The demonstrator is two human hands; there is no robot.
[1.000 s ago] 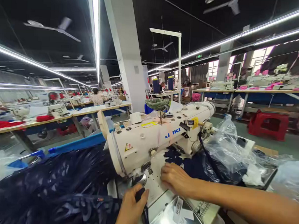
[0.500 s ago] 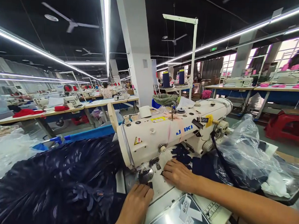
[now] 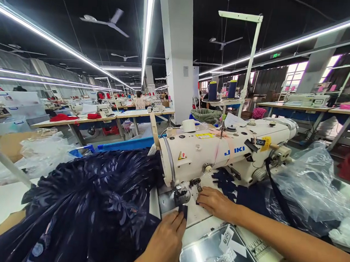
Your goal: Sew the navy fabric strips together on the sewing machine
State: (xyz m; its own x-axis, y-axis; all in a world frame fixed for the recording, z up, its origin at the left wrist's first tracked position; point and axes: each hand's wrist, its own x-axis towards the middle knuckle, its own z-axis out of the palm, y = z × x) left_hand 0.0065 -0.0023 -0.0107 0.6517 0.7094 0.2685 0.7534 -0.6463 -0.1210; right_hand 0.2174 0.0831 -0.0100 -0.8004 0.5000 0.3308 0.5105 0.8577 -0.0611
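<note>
A cream JUKI sewing machine (image 3: 220, 154) stands before me on the white table (image 3: 3, 204). A big heap of dark navy patterned fabric (image 3: 87, 204) lies to its left and under its head. My left hand (image 3: 166, 242) lies flat on the fabric edge just in front of the presser foot (image 3: 180, 195), fingers together, pressing a small dark strip (image 3: 184, 210). My right hand (image 3: 216, 202) rests fingers-down on the machine bed right of the needle, pinching a small dark piece. More navy pieces (image 3: 242, 192) lie behind the right hand.
A metal tray (image 3: 204, 252) with paper labels sits at the table's near edge. Crumpled clear plastic bags (image 3: 309, 183) lie on the right. Blue thread cones (image 3: 213, 91) stand behind the machine. Other sewing tables and a seated person (image 3: 140, 100) fill the hall.
The view has swung left, shifting the machine rightward. My left hand has let go of a dark piece it gripped and now lies flat at the presser foot. My right hand stays put.
</note>
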